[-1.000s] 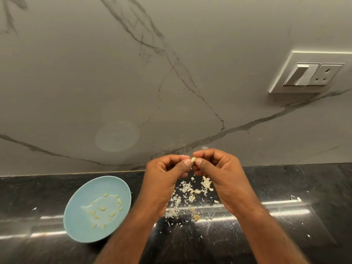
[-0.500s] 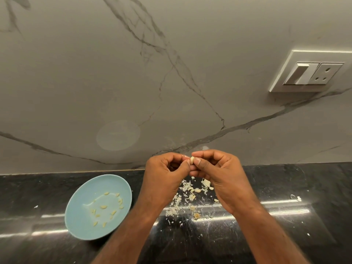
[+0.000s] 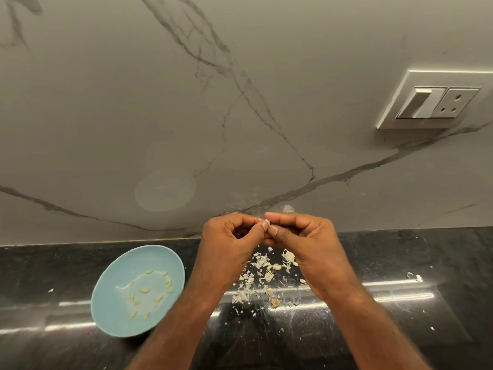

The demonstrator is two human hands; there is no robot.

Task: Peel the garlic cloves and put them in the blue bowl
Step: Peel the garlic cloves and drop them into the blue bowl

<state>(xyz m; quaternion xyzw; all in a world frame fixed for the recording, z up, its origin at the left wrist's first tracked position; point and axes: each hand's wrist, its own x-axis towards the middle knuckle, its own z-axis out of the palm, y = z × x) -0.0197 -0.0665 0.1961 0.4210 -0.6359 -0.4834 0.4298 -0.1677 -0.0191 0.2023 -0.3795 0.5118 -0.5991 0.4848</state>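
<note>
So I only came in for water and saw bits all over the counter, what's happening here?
A person is peeling garlic. The left hand and right hand together pinch one small garlic clove at their fingertips, held above the black countertop. Peel scraps lie scattered beneath the hands. To the left, the blue bowl already holds a scatter of peeled cloves. The clove in hand has not gone in yet.

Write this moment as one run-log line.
left hand and right hand pinch garlic clove | blue bowl holds peeled cloves | peels on countertop
</note>
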